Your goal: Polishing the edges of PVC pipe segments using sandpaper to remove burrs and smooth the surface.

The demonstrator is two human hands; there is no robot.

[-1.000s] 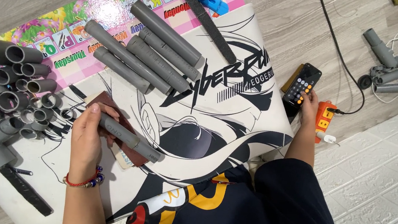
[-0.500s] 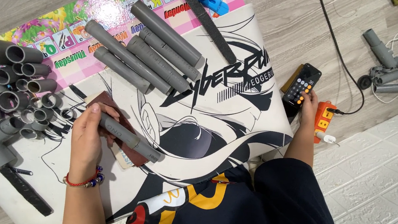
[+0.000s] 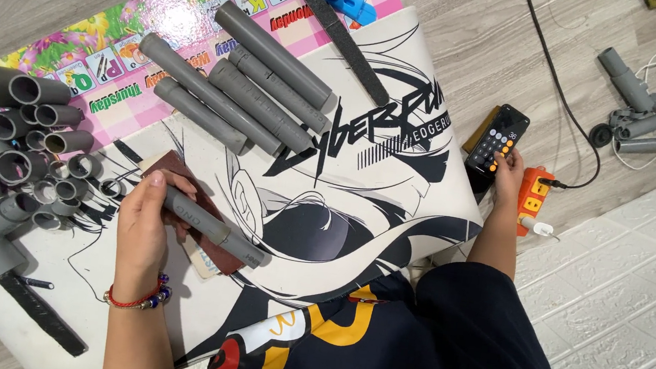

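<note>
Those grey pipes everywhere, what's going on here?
A person sits over a printed mat on the floor. Their left hand grips a short grey pipe, pressing it on a reddish-brown sanding sheet. Their right hand touches a phone showing a calculator, beside an orange power strip. Four cut pipes lie in a row on the mat, and a pile of fittings sits at the left.

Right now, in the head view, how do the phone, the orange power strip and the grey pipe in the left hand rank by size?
1. Grey pipe, longest.
2. Phone, under the right hand.
3. Orange power strip, partly hidden by that hand, so its rank is unsure.
The left hand grips the pipe.
</note>
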